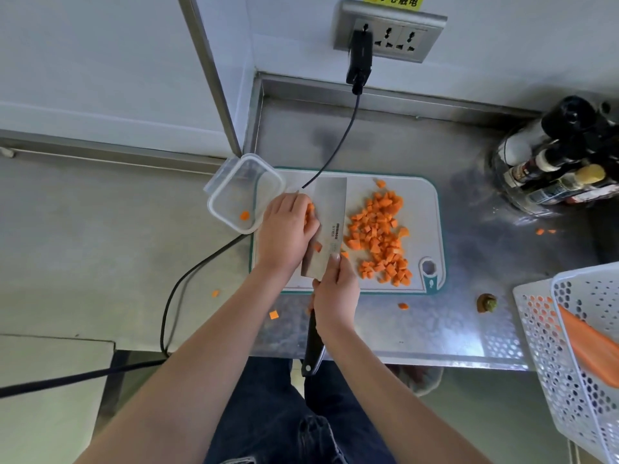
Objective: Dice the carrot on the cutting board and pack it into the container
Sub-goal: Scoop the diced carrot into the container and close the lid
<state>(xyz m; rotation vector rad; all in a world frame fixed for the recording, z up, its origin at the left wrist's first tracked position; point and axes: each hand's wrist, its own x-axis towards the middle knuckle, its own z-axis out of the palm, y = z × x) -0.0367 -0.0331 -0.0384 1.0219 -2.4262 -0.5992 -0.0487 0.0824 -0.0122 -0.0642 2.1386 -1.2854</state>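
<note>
A pile of orange carrot dice (378, 234) lies on the white cutting board (423, 209). My right hand (335, 293) grips the black handle of a cleaver (328, 222), its wide blade lying nearly flat over the board. My left hand (284, 232) presses a few carrot dice against the blade's left face, fingers curled over them. At the board's far left corner a clear plastic container (231, 192) rests partly on the board, holding a single carrot piece (245, 216).
Stray carrot bits (274, 315) lie on the steel counter near its front edge. A carrot stem end (486, 303) sits right of the board. A white perforated basket (576, 349) holds carrot. Bottles (556, 175) stand at the back right. A black cable (331, 152) crosses the counter from the wall socket.
</note>
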